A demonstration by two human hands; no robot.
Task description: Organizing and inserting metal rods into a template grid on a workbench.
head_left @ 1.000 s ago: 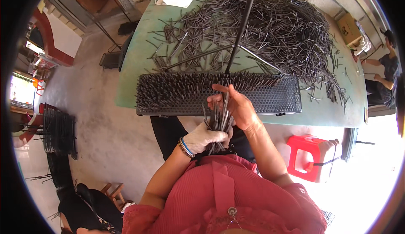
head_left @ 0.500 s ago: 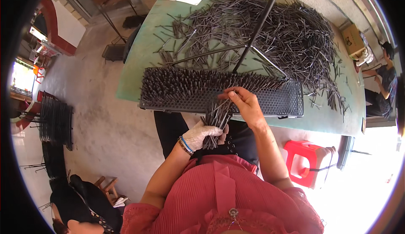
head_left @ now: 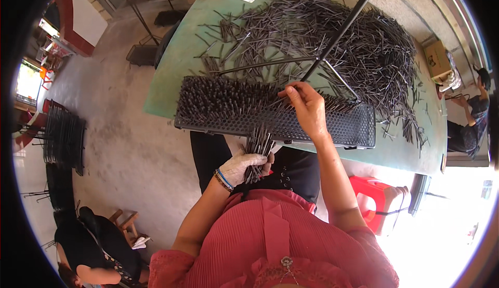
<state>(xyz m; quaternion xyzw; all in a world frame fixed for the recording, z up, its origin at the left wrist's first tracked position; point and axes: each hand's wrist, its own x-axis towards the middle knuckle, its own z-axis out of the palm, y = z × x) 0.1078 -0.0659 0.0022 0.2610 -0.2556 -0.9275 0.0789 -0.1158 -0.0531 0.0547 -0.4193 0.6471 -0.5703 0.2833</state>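
Observation:
My left hand [head_left: 243,166], in a pale work glove, is closed round a bundle of thin dark rods [head_left: 258,145] in front of a long black perforated tray [head_left: 332,126]. Many similar rods stand upright in the tray's holes, densely on the left and along the back; bare holes show at the front right. Over the tray's middle, my bare right hand [head_left: 309,106] pinches with thumb and fingertips among the standing rods. What lies between those fingertips is too small to make out.
A large heap of loose rods [head_left: 364,49] covers much of the green table [head_left: 165,93] behind the tray. A black metal pole with braces [head_left: 338,33] rises over it. A red stool [head_left: 371,197] stands right. Other people [head_left: 93,251] are at lower left and far right.
My right hand has moved away from the bundle, up and forward to the standing rods in the tray. My left hand still grips the bundle, now more upright.

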